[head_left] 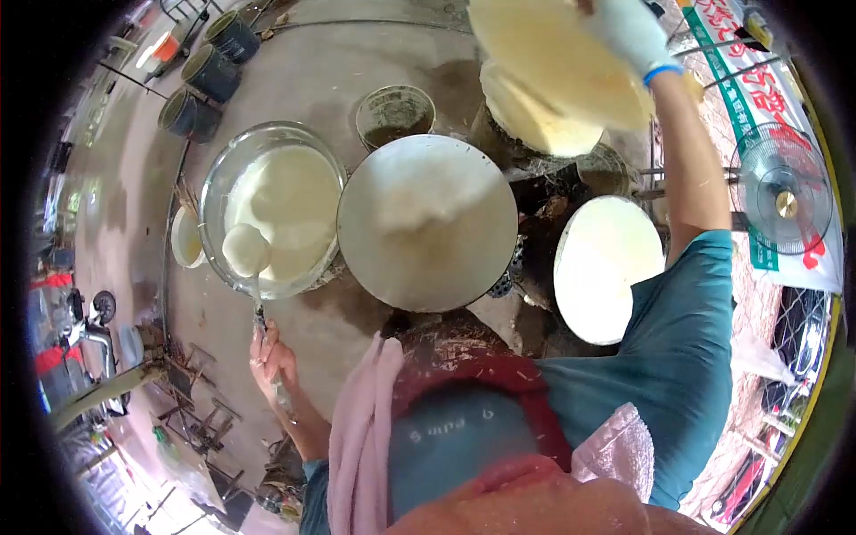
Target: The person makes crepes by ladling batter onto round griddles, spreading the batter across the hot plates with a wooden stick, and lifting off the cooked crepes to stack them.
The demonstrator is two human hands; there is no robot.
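My left hand [275,358] is closed on the handle of a ladle [247,251], whose bowl is over the near left part of a wide basin of pale batter [285,209]. My right hand [628,37], in a white glove with a blue cuff, is at the top right, blurred, at the edge of a large thin pale sheet [553,58]. That sheet is above a stack of similar round sheets [535,120]. Between the basin and the stack sits a round flat pan [428,223] with steam or a whitish haze over it. My right fingers are mostly hidden.
A white round surface [608,267] lies right of the pan. Behind the pan stands a bucket [395,116]. Dark buckets [211,73] line the back left. A fan [785,203] is at the right. A small yellowish container [187,239] stands left of the basin.
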